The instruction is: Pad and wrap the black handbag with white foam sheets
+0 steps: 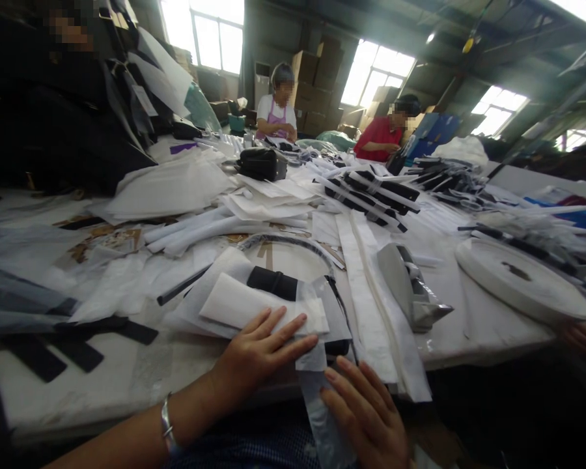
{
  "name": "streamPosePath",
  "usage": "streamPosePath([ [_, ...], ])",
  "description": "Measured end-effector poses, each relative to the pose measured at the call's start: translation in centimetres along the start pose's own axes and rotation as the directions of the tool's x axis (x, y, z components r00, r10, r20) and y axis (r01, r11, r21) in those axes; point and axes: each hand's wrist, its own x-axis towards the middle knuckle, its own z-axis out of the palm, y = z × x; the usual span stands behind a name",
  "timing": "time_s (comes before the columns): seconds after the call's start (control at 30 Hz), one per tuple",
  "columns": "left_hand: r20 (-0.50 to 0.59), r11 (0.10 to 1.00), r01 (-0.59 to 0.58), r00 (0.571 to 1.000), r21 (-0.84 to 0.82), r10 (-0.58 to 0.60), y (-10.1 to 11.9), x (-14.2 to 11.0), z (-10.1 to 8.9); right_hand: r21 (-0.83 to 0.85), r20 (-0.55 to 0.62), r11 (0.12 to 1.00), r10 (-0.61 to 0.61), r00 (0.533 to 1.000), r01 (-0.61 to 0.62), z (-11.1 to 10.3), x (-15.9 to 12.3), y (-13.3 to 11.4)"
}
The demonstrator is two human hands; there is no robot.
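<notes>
My left hand (pixel 261 345) lies flat with spread fingers on a folded white padding sheet (pixel 234 305). That sheet covers part of a black strap-like piece (pixel 272 281), which has a dark loop (pixel 293 242) wrapped in clear plastic curving behind it. A clear plastic strip (pixel 315 387) runs from the wrapped bundle down over the table's front edge. Beside the strip is my right hand (pixel 366 410), its fingers stretched out and touching the strip's edge; the thumb is hidden. What lies under the sheet cannot be made out.
A grey tape dispenser (pixel 410 290) stands right of long white strips (pixel 371 306). Farther right lies a large white roll (pixel 517 277). Black flat pieces (pixel 78 342) lie at left, a black bag (pixel 261 163) behind. Two people work across the table; another person stands at left.
</notes>
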Motion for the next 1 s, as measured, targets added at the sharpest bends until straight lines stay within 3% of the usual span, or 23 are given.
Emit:
streamPosePath([
  [0.13, -0.009, 1.0, -0.004, 1.0, -0.003, 0.004, 0.0, -0.2, 0.2, 0.078, 0.103, 0.997, -0.035, 0.994, 0.027, 0.1, 0.7, 1.1],
  [0.3, -0.058, 1.0, -0.009, 0.998, -0.003, 0.009, 0.1, -0.2, 0.4, 0.043, 0.177, 0.999, -0.02, 0.984, 0.012, 0.9, 1.2, 2.0],
  [0.67, -0.009, 0.994, -0.107, 0.994, -0.016, 0.107, -0.6, 0.2, 0.2, 0.148, 0.113, 0.981, 0.105, 0.988, -0.122, 2.6, -0.7, 1.9],
  [0.9, -0.076, 0.996, -0.086, 0.994, -0.035, 0.083, -0.4, -0.1, 0.8, 0.048, 0.113, 0.999, -0.007, 0.994, 0.001, 1.4, -0.9, -0.2],
  [1.0, -0.017, 0.993, -0.12, 0.993, 0.004, 0.12, -0.7, -0.2, 0.9, 0.013, 0.122, 1.0, -0.004, 0.993, 0.002, 1.3, -1.8, -1.4],
])
